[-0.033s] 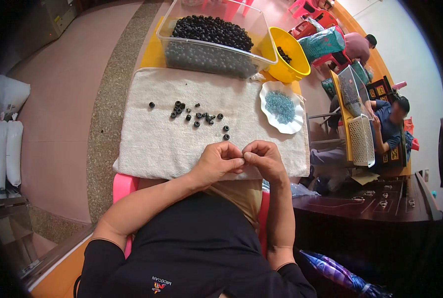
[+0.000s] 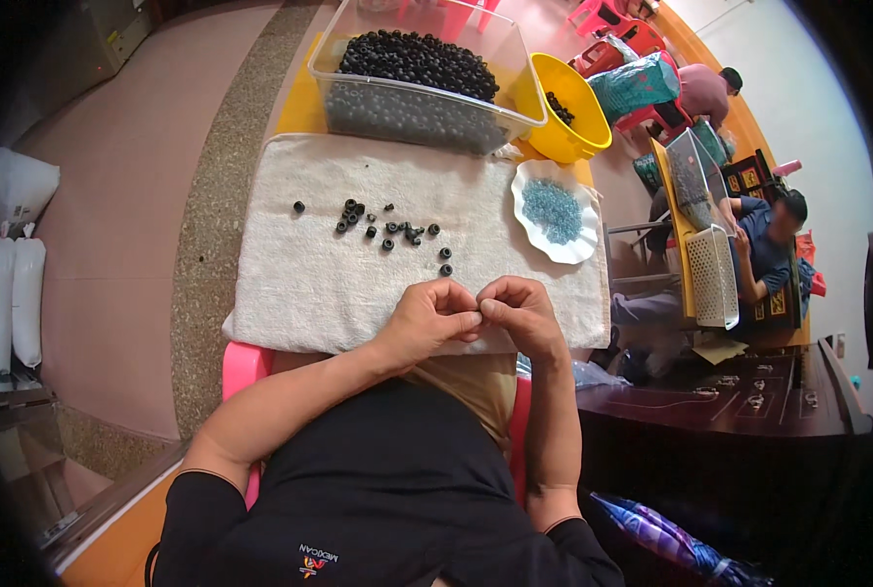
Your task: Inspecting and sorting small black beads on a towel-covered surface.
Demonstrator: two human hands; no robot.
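Fingers of the left hand and right hand pinch together over the near part of an off-white cloth, forearms angled inward; anything between them is hidden. Small black ring-shaped pieces lie scattered mid-cloth. On its right, a white scalloped dish holds pale-blue beads. Beyond it, a clear plastic tub and round yellow bowl contain black pieces. Nothing visibly differs from the earlier frame.

Blk short-slv tee w/ multicol. logo, wht lettering; tan btms; bare hands.
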